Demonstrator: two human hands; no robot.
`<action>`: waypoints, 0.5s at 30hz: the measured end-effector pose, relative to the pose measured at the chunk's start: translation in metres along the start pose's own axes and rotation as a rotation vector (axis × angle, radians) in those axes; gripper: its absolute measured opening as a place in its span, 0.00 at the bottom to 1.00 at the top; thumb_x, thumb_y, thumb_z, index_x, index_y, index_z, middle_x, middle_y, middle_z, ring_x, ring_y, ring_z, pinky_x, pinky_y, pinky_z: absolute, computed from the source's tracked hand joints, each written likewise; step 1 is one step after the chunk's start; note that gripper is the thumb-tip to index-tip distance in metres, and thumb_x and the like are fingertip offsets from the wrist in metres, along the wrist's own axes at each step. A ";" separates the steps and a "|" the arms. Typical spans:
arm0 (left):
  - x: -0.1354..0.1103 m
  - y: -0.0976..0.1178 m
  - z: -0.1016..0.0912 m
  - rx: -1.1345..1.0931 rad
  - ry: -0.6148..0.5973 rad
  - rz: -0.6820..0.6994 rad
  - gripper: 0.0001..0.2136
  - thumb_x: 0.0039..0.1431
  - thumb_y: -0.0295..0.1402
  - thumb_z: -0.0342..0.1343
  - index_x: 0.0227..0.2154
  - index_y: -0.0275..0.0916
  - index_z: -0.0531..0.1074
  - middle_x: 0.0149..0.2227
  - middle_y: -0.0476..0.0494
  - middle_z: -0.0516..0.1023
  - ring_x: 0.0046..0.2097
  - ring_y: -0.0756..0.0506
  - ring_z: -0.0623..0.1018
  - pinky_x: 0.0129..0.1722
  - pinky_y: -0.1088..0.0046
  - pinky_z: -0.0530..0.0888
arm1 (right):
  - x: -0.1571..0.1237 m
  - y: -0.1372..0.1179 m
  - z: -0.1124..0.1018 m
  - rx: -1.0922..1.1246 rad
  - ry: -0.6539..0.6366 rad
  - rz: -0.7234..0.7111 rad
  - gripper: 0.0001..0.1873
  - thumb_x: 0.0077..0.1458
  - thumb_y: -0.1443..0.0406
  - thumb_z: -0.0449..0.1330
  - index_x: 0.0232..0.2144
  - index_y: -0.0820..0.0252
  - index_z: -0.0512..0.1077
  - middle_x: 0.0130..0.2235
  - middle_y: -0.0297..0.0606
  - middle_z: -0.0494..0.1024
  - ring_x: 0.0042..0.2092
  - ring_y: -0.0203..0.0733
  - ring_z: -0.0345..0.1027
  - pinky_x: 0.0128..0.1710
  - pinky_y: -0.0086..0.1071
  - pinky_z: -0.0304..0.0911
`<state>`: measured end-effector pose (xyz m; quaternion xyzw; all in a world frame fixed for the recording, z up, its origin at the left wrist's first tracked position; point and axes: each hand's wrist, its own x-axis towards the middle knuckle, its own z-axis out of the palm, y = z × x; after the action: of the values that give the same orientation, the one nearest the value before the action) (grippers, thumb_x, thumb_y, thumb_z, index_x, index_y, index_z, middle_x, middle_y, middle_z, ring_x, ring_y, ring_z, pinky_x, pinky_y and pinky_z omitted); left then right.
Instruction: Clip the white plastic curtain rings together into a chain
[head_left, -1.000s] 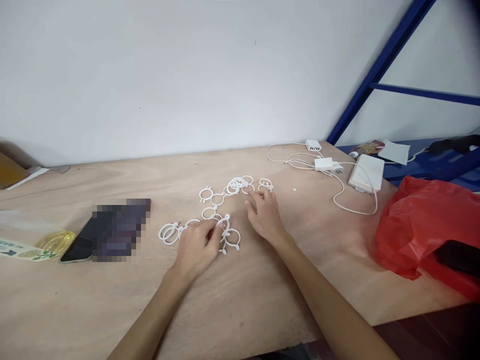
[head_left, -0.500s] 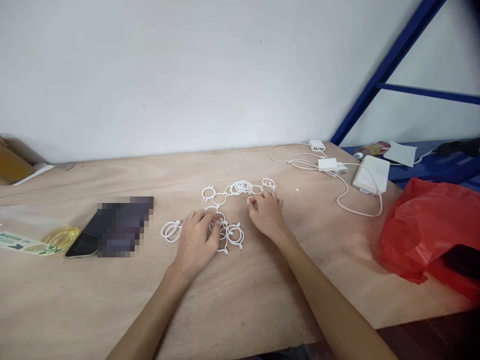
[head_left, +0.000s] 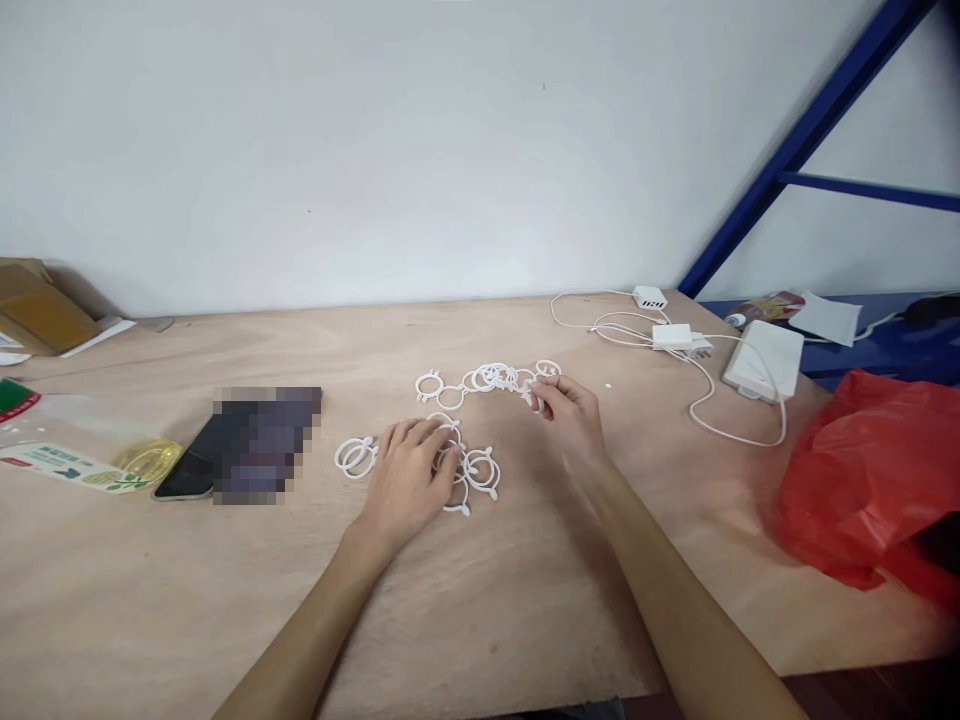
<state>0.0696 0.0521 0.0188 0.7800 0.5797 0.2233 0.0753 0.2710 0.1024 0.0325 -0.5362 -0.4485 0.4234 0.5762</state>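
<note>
Wooden bench (head_left: 525,600) viewed from above and behind the hands. Left hand (head_left: 409,475) open and palm down, fingers spread over the near cluster of white rings (head_left: 481,470), fingertips touching it and hiding part of it. Right hand (head_left: 571,420) at 2 o'clock of the left, apart from it, fingertips closed in a pinch on a single ring (head_left: 534,397) at the near edge of the far cluster of rings (head_left: 491,378). Pair of rings (head_left: 354,457) lying just beside the left hand at 9 o'clock, untouched. Further out at 9 o'clock, a dark phone (head_left: 187,472), partly blurred, and beyond it a clear packet (head_left: 82,462) with yellow contents. Cardboard box (head_left: 37,312) at 10 o'clock, against the wall. At 2 o'clock of the right hand, white chargers (head_left: 673,336) with a looping cable (head_left: 720,425) and a flat white power bank (head_left: 763,360), all well apart from the rings. Red plastic bag (head_left: 862,470) at 3 o'clock on the bench edge, with a blue metal frame (head_left: 802,150) rising behind it. Left forearm entering from 7 o'clock, right forearm from 5 o'clock, both over bare wood.
</note>
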 end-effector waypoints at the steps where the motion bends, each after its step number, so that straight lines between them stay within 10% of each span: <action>1: 0.000 0.001 -0.002 -0.020 0.006 0.005 0.13 0.63 0.37 0.48 0.39 0.44 0.78 0.48 0.45 0.78 0.52 0.39 0.71 0.54 0.54 0.65 | -0.001 -0.001 0.001 0.104 -0.055 0.027 0.11 0.45 0.60 0.61 0.18 0.59 0.67 0.21 0.30 0.67 0.25 0.33 0.55 0.26 0.30 0.50; 7: 0.002 0.006 -0.009 -0.158 0.083 -0.012 0.14 0.61 0.35 0.50 0.24 0.42 0.78 0.36 0.45 0.81 0.43 0.42 0.74 0.48 0.58 0.67 | -0.015 -0.002 0.013 0.425 -0.320 0.212 0.11 0.42 0.59 0.68 0.28 0.58 0.74 0.28 0.33 0.73 0.28 0.33 0.60 0.28 0.30 0.55; 15: 0.002 0.015 -0.008 -0.795 0.187 -0.238 0.15 0.60 0.39 0.52 0.45 0.37 0.74 0.46 0.40 0.79 0.47 0.43 0.77 0.49 0.65 0.72 | -0.042 0.000 0.036 0.564 -0.623 0.296 0.08 0.48 0.60 0.66 0.30 0.57 0.75 0.36 0.34 0.74 0.37 0.36 0.66 0.37 0.32 0.61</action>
<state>0.0791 0.0479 0.0321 0.5943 0.5388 0.4891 0.3425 0.2259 0.0701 0.0308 -0.2632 -0.3861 0.7484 0.4707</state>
